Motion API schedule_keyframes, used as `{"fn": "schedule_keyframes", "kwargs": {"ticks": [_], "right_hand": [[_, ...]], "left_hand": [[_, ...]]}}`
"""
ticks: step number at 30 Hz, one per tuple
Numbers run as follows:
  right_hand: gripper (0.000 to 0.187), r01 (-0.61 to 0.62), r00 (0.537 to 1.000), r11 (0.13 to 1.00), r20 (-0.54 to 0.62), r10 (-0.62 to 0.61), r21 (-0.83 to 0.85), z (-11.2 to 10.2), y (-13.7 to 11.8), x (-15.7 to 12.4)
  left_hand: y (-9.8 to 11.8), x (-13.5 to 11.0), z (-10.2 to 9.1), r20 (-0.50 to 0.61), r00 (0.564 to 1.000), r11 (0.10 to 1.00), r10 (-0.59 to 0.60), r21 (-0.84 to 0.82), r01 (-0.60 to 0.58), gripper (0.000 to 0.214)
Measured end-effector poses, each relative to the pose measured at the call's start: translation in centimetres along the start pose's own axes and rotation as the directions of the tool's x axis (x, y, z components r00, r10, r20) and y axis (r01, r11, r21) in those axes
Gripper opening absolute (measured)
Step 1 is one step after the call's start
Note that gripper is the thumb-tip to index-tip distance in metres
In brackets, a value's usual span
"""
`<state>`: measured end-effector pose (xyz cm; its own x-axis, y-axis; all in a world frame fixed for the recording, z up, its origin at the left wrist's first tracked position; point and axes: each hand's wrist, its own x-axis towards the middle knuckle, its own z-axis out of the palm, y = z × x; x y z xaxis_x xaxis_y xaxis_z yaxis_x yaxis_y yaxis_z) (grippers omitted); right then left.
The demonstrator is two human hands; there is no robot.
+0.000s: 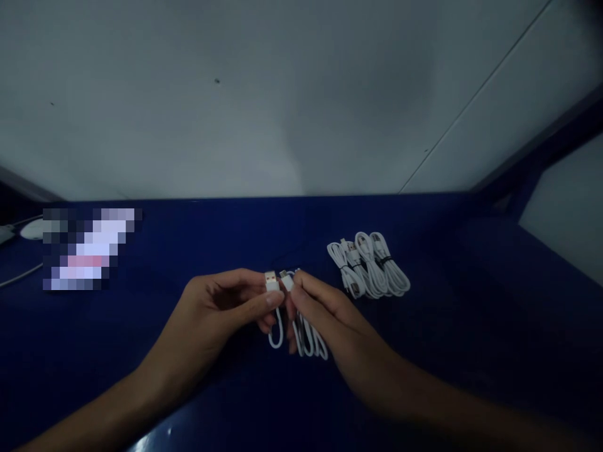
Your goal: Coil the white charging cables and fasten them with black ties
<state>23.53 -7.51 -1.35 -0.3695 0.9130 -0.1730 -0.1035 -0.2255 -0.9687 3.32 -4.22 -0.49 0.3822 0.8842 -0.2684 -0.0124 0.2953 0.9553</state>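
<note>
Between finger and thumb, my left hand (221, 304) pinches the USB plug (272, 283) of a white cable, its metal end pointing up. A short loop of cord hangs below that plug. My right hand (330, 314) is closed on the smaller plug (286, 280) and on the folded coils of a white USB cable (308, 336). Both plugs are side by side, a small gap apart. Whether both ends belong to one cable is hidden by the fingers.
Several bundled white cables (370, 267) with black ties lie to the right on the blue table (226, 232). A blurred-out bright phone-like slab (92, 251) lies at the left, near a white rounded object (35, 229) and a cord. A pale wall (235, 138) rises behind.
</note>
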Motion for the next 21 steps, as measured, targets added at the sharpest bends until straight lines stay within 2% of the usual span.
{"fn": "schedule_keyframes", "kwargs": {"ticks": [4,8,13,16,21], "right_hand": [[0.042,0.083,0.996,0.971,-0.004,-0.086,-0.226,-0.1,-0.6,-0.2],[0.043,0.102,0.995,0.951,0.043,-0.093,-0.293,-0.3,-0.8,-0.3],[0.041,0.088,0.989,0.974,0.137,-0.060,-0.210,-0.5,-1.4,-0.1],[0.042,0.089,0.979,0.984,0.194,-0.058,-0.157,-0.7,-1.5,0.1],[0.044,0.071,0.981,0.996,0.182,-0.059,-0.059,-0.8,-1.2,0.3]], "left_hand": [[0.0,-0.3,0.1,0.003,0.999,0.999,0.041,0.031,-0.041,0.012],[0.2,-0.5,0.5,0.016,0.997,0.995,0.075,0.064,-0.076,0.006],[0.5,-0.6,0.7,0.018,0.992,0.985,0.122,0.117,-0.124,0.006],[0.6,-0.4,0.6,0.010,0.995,0.991,0.099,0.091,-0.099,0.005],[0.8,-0.2,0.4,-0.027,0.999,0.999,0.032,0.021,-0.031,0.006]]}}
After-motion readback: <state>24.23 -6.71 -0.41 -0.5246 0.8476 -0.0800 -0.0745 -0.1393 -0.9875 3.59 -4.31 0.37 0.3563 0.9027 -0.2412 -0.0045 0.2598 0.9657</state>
